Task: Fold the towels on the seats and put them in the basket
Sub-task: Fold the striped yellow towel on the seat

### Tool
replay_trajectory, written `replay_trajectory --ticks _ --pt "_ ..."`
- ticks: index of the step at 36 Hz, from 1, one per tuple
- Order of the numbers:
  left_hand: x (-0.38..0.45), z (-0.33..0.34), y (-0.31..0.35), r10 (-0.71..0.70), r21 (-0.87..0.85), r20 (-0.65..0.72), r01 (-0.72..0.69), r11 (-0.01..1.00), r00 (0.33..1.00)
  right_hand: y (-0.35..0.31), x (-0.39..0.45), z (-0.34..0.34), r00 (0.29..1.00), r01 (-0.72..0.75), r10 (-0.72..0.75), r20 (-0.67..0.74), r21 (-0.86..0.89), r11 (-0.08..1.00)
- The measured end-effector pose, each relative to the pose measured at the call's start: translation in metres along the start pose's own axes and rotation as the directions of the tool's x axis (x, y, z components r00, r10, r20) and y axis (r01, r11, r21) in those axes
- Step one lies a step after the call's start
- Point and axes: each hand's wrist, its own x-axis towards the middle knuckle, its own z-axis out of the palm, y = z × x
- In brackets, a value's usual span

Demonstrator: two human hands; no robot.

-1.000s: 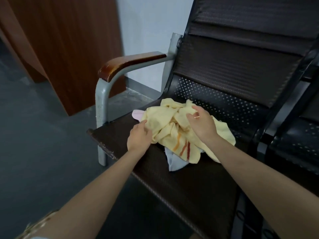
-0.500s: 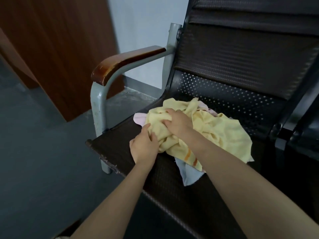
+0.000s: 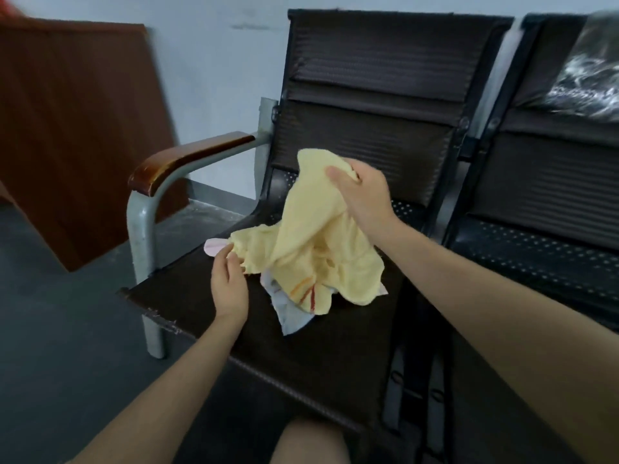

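Right hand (image 3: 363, 195): closed on one bunched end of the yellow towel (image 3: 311, 242), raised above the seat.
Left hand (image 3: 229, 283): fingers loosely curled, not gripping, tips touching the low edge of the yellow towel at its 9 o'clock side.
Yellow towel: crumpled, upper part lifted, lower part lying on the seat (image 3: 301, 336); orange and red stripes near its bottom edge, at 6 o'clock.
Pink towel (image 3: 214, 247): only a small corner visible, under the yellow towel at 9 o'clock, just beside the left fingertips.
Light blue towel (image 3: 291, 318): partly under the yellow towel, one corner pointing out at 6 o'clock, flat on the seat.
Seat: dark, perforated near the backrest, worn at the front left corner.
Armrest (image 3: 187, 159): brown wood on a grey metal frame, at 10 o'clock from the towels.
Neighbour seat (image 3: 542, 242): at 3 o'clock; shiny black plastic (image 3: 589, 85) against its backrest, blurred.
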Motion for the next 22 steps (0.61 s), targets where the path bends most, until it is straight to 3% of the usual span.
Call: replay_trajectory --ticks 4,8,12,16,22 --pt "-0.033 0.034 0.083 0.124 -0.172 0.163 -0.095 0.981 0.979 -0.037 -0.001 -0.058 0.996 0.044 -0.032 -0.089 0.147 0.988" --pt "-0.069 0.072 0.188 0.301 -0.236 0.385 -0.223 0.946 0.872 -0.072 -0.010 -0.118 0.979 0.111 -0.070 -0.189 0.215 0.970" --pt "-0.116 0.110 0.281 0.323 -0.266 0.530 -0.207 0.941 0.784 -0.109 -0.027 -0.188 0.945 0.185 -0.099 -0.312 0.261 0.947" --pt "-0.169 0.146 0.334 0.418 -0.317 0.574 -0.279 0.906 0.704 -0.138 -0.054 -0.265 0.919 0.225 -0.143 -0.368 0.191 0.955" --pt "-0.246 0.190 0.343 0.396 -0.435 0.597 -0.133 0.891 0.698 -0.114 -0.102 -0.358 0.928 0.115 -0.102 -0.359 0.016 0.993"
